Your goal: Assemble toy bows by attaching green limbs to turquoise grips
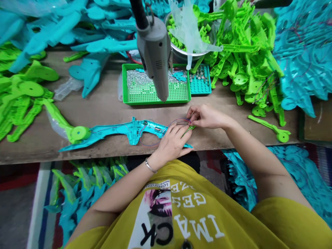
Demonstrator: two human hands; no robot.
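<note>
A long teal plastic toy part [129, 130] lies along the near edge of the wooden table [103, 103], with a green disc-ended piece [77, 133] at its left end and thin wires looping over its middle. My left hand [172, 143] lies on the part's right end, fingers curled down over it. My right hand [203, 117] is just beyond it, fingertips pinched on the thin wires [178, 121] near a small green piece [190, 128].
A grey electric screwdriver [154, 48] hangs over a green tray of screws [155, 86], with a smaller teal tray [199, 83] beside it. A metal bowl of green bits [181, 38] stands behind. Piles of green parts [249, 58] and teal parts [303, 48] flank the table; more lie on the floor.
</note>
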